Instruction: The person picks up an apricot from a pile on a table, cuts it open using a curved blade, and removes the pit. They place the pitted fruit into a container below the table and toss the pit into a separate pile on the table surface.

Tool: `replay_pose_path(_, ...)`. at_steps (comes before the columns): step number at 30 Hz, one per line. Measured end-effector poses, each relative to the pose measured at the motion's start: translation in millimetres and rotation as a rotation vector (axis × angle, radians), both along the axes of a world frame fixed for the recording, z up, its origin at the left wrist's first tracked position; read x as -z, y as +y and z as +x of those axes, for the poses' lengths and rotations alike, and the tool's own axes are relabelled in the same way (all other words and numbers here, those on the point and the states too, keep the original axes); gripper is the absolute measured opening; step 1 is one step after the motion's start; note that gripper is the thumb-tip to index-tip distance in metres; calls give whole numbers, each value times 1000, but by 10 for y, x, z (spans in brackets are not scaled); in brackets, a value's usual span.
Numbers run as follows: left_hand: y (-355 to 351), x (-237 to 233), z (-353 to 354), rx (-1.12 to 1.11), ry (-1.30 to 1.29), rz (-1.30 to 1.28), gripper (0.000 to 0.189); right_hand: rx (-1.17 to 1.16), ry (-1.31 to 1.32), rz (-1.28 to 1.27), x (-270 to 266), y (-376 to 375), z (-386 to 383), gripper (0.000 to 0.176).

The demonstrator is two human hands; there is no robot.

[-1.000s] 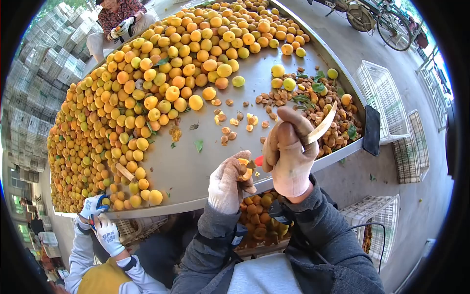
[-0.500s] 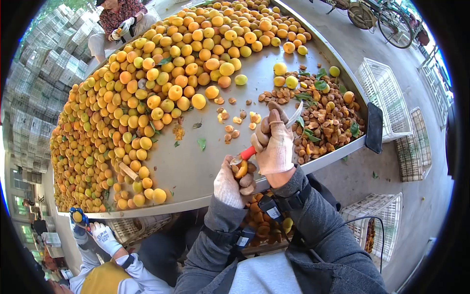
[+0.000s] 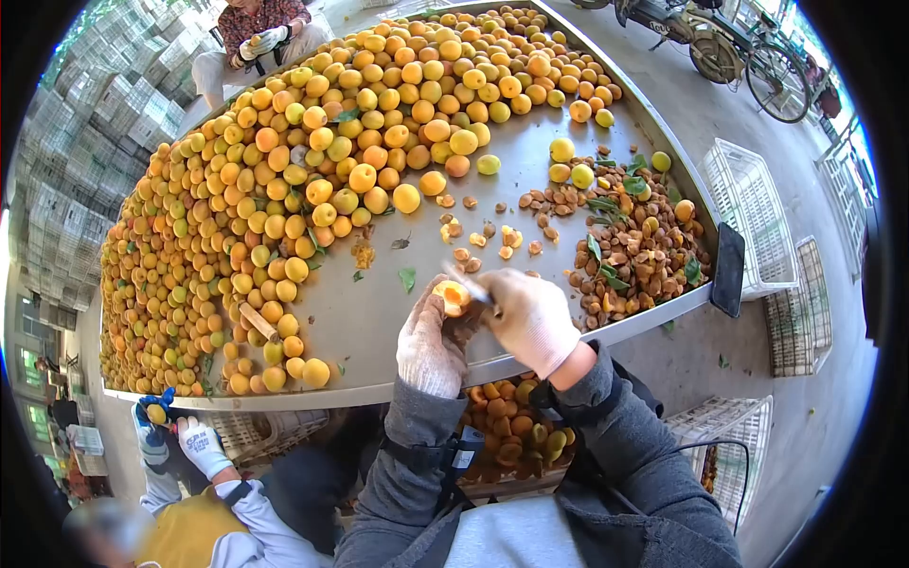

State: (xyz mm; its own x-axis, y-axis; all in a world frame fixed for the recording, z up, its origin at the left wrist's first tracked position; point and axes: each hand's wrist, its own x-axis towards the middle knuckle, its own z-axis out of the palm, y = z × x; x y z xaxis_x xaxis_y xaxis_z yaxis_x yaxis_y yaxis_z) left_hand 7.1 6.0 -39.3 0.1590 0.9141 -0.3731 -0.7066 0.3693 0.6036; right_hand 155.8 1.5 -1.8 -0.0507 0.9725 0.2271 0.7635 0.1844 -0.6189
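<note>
My left hand (image 3: 431, 341), in a whitish glove with stained fingers, is closed around a cut apricot (image 3: 453, 295), its orange flesh facing up. My right hand (image 3: 530, 317), gloved too, is shut on a knife (image 3: 466, 284); its blade is blurred and lies against or just over the fruit. The knife's handle is hidden in my fist. Both hands are above the near edge of the metal table (image 3: 379, 327). Beneath them stands a container of apricot halves (image 3: 516, 426). Several pits and fruit scraps (image 3: 464, 254) lie just beyond my hands.
Whole apricots (image 3: 284, 189) heap over the table's left and back. Brown pits with leaves (image 3: 634, 246) pile at the right. A dark phone-like slab (image 3: 727, 270) sits at the right corner. White crates (image 3: 748, 213) stand beyond. Co-workers' gloved hands (image 3: 204, 447) show at lower left and top.
My right hand has turned over and dropped lower, bringing the blade to the apricot; the red handle no longer shows. My left hand has risen slightly, and the fruit's cut face now shows.
</note>
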Motion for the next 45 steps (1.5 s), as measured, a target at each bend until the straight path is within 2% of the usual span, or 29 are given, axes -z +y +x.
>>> replay_pose_path(1, -5, -44, 7, -1, 40, 30, 34, 84, 3, -5, -5, 7, 33, 27)
replay_pose_path(3, 9, -62, 27, 0, 76, 60, 35, -44, 129, 32, -52, -1, 81, 30)
replay_pose_path(5, 30, -47, 39, -34, 31, 84, 35, -186, 97, 90, 18, -19, 35, 32)
replay_pose_path(9, -6, -78, 16, 45, 208, 140, 36, -188, 94, 5, -8, -4, 14, 30)
replay_pose_path(10, -18, -176, 27, 21, 170, 136, 34, -187, 234, 21, 77, 24, 31, 21)
replay_pose_path(11, -28, -243, 33, -1, 132, 133, 34, -186, 236, 23, 60, 29, 62, 21)
replay_pose_path(13, -94, -326, -109, 20, 112, 185, 34, -110, 737, -205, -88, 3, 141, 10)
replay_pose_path(14, -148, -426, -204, 180, 169, 179, 35, -93, 898, -389, -263, -44, 198, 14)
replay_pose_path(15, -201, -510, -274, 342, 229, 175, 36, -94, 901, -383, -263, -51, 251, 14)
replay_pose_path(16, -251, -611, -287, 499, 443, 396, 36, -174, 794, -340, -246, -61, 307, 15)
replay_pose_path(17, -329, -775, -314, 762, 629, 329, 42, -248, 687, -298, -220, -70, 350, 16)
replay_pose_path(19, -339, -858, -286, 902, 920, 741, 50, -217, 664, -335, -198, -72, 411, 19)
replay_pose_path(20, -324, -880, -268, 852, 1106, 733, 57, -123, 735, -276, -240, -79, 438, 21)
replay_pose_path(21, -255, -806, -306, 747, 1214, 791, 49, -34, 806, -216, -297, -75, 461, 23)
replay_pose_path(23, 64, -737, -376, 680, 1361, 594, 43, 94, 968, -373, -454, -98, 612, 24)
replay_pose_path(25, 582, -500, -467, 531, 1437, 665, 39, 199, 1124, -358, -429, -73, 696, 21)
replay_pose_path(27, 1140, -364, -452, 413, 1583, 579, 41, 233, 1153, -357, -453, -69, 751, 20)
replay_pose_path(31, 1878, -90, -69, 204, 1885, 431, 55, 231, 1013, -237, -415, -88, 761, 19)
replay_pose_path(33, 1918, -70, 192, 337, 2098, 318, 55, 180, 1021, -198, -328, -71, 753, 20)
replay_pose_path(35, 2020, 165, 281, 419, 2270, 338, 50, 208, 1021, -222, -375, -61, 786, 21)
replay_pose_path(36, 1958, 92, 392, 461, 2342, 316, 53, 188, 1005, -222, -383, -61, 814, 21)
replay_pose_path(37, 1925, 128, 367, 472, 2344, 318, 53, 167, 991, -230, -385, -79, 829, 21)
replay_pose_path(39, 1867, 271, 124, 489, 1946, 563, 57, 173, 1036, -218, -431, -86, 857, 22)
replay_pose_path(40, 1826, 280, 68, 481, 1175, 421, 60, 191, 1070, -242, -479, -99, 901, 21)
replay_pose_path(41, 1687, 304, -36, 408, 717, 265, 59, 208, 1103, -266, -524, -120, 944, 21)
replay_pose_path(42, 1458, 136, -30, 391, 525, 303, 58, 233, 1199, -289, -555, -146, 993, 23)
replay_pose_path(43, 1250, 6, -24, 370, 329, 339, 57, 207, 1416, -151, -489, -157, 1000, 23)
replay_pose_path(44, 1069, -81, -27, 359, 330, 339, 57, 290, 1777, -51, -453, -92, 1012, 24)
replay_pose_path(45, 904, -154, -40, 365, 206, 384, 58, 378, 2134, 56, -402, -13, 1013, 25)
